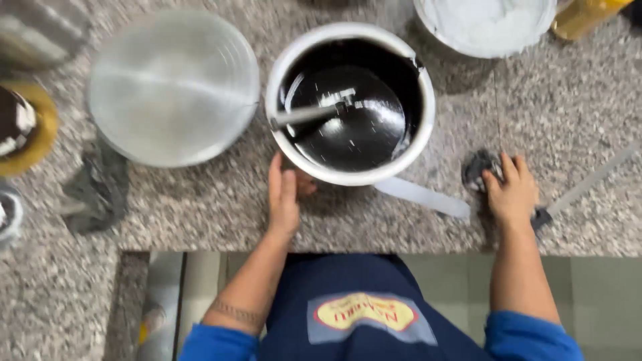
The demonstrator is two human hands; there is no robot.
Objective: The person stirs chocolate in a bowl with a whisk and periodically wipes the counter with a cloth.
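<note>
Left hand (284,197) open, fingers flat against white pot (350,100) of dark liquid, spoon (307,113) inside. Right hand (511,194) curled over dark cloth (478,167) on granite table (200,207).

A speckled grey-and-pink granite counter (200,214) fills the upper 2 thirds of the frame, its surface polished and lit evenly from above, with soft shadows under what stands on it. Its front edge runs straight across the lower middle of the frame, stepping down at the lower left, where the stone continues toward the bottom edge. Below the edge, at lower right and lower centre, lies a floor of pale grey-green tiles (602,287) with thin darker joints.
</note>
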